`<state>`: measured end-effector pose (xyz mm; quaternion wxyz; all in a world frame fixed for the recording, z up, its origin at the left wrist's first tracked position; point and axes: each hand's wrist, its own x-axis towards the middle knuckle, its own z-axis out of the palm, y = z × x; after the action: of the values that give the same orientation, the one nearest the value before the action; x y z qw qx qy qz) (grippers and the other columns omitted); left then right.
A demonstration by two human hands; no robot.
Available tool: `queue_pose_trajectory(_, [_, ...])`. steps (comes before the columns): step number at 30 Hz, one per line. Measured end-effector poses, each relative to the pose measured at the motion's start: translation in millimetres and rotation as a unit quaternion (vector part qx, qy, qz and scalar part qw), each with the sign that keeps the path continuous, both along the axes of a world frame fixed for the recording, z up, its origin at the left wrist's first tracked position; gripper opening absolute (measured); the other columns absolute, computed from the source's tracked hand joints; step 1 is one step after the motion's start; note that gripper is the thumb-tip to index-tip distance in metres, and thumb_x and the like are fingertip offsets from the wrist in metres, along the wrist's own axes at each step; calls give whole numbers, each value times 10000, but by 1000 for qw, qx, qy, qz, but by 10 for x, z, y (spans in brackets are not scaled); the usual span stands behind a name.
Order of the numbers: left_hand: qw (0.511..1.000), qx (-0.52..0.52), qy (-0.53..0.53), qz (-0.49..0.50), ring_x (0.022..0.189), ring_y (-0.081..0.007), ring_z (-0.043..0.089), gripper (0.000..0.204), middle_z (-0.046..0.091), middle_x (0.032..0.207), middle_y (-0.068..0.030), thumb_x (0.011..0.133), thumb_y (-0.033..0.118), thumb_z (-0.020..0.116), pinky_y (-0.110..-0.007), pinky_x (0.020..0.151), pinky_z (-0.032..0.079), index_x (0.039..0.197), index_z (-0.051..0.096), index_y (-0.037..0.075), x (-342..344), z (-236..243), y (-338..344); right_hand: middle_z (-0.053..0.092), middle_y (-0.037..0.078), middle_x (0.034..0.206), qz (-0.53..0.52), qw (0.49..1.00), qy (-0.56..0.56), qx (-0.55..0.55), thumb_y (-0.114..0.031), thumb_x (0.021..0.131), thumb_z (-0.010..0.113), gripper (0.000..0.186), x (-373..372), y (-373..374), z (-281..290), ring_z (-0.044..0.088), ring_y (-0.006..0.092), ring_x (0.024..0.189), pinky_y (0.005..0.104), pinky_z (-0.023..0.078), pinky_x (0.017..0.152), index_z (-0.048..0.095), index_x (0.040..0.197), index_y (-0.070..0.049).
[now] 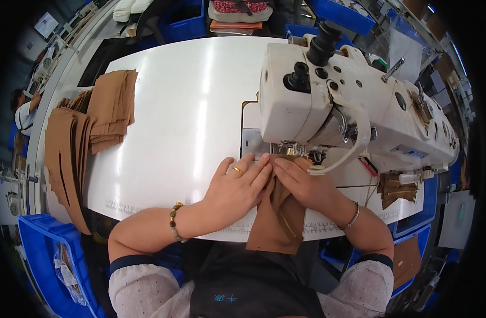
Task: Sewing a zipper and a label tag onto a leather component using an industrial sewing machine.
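Note:
A brown fabric piece [279,225] lies under the sewing machine's presser foot [290,150] and hangs in folds over the table's front edge. My left hand [237,185], with a gold ring and a beaded bracelet, lies with fingers stretched out. Its fingertips touch the fabric's left side near the needle area. Opposite it, my right hand [309,185] is closed on the fabric's right side, its fingertips close to the presser foot. A metal bangle circles that wrist. The needle tip is too small to make out, and the hands cover part of the cloth.
The white sewing machine [349,95] fills the right of the white table [174,132]. Stacks of brown fabric pieces [113,106] lie at the left. A smaller brown bundle [397,191] and a red tool [369,166] sit at the right. A blue bin [47,244] stands lower left.

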<state>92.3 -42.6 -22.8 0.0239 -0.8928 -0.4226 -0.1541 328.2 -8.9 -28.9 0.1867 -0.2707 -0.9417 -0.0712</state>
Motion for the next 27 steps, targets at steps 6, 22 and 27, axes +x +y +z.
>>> queue_pose_trajectory(6, [1000, -19, 0, 3, 1278, -272, 567, 556, 580, 1470, -45, 839, 272, 768, -469, 1027, 447, 1342, 615, 90, -5, 1, 16, 705, 90, 1240, -1, 1000, -12, -25, -80, 771, 676, 391, 11, -5, 12, 703, 223, 977, 329, 594, 764, 727, 1156, -28])
queue_pose_trajectory(22, [999, -46, -30, -5, 1333, -342, 527, 487, 564, 1473, -112, 903, 272, 697, -581, 1081, 421, 1332, 630, 53, -9, -43, 292, 737, 62, 1015, -29, 991, 130, -14, -118, 850, 692, 250, 2, 224, -144, 730, 251, 892, 405, 570, 777, 725, 1097, -104])
queue_pose_trajectory(27, [1000, -16, -4, -6, 1324, -327, 537, 463, 600, 1431, -123, 853, 202, 694, -544, 1079, 439, 1283, 656, 33, -14, 45, -52, 727, 33, 914, -15, 995, 93, 44, -119, 821, 688, 242, 37, 198, -92, 711, 241, 845, 396, 560, 761, 740, 1057, -107])
